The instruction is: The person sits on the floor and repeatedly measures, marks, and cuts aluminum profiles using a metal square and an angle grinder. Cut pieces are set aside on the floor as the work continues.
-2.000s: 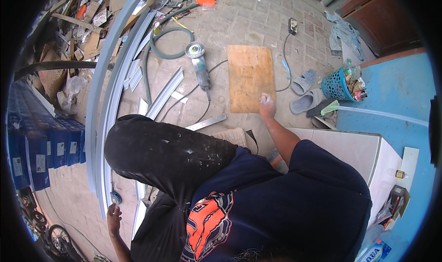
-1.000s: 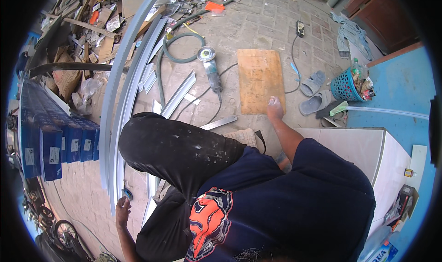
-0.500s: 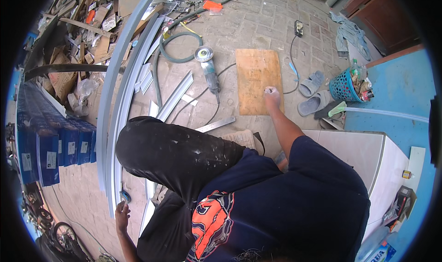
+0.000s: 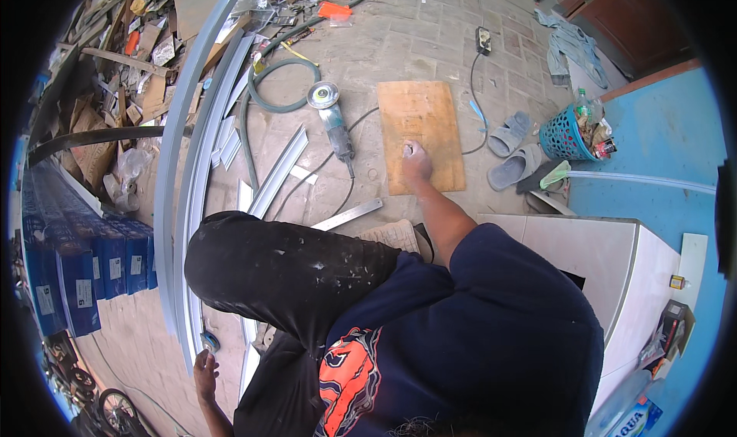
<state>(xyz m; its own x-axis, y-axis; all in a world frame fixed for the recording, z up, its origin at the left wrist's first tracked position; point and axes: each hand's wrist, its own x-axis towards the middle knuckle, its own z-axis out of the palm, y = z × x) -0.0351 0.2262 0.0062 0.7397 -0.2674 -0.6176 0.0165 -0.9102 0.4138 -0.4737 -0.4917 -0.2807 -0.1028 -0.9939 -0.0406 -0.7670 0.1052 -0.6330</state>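
Note:
My right hand (image 4: 415,162) is closed over a worn plywood board (image 4: 434,115) lying on the floor ahead of me. Something small and pale may be between its fingertips, too small to name. Faint dark marks show on the board near the fist. Low on the left, my left hand (image 4: 205,374) has its fingers loosely apart, the tips close beside a blue tape measure (image 4: 209,342). That tape measure rests by long grey metal profiles (image 4: 181,230); whether the fingertips touch it I cannot tell.
An angle grinder (image 4: 335,126), a metal ruler (image 4: 349,214) and cut profile pieces (image 4: 278,172) lie left of the board. Sandals (image 4: 516,168) and a blue basket of rubbish (image 4: 568,134) are right. Blue boxes (image 4: 77,283) and a scrap heap (image 4: 115,61) line the left; a pale cabinet (image 4: 591,253) stands near right.
My right hand has moved left across the board, from its right edge toward the middle, still closed. My left hand remains beside the tape measure. The whole view has shifted slightly.

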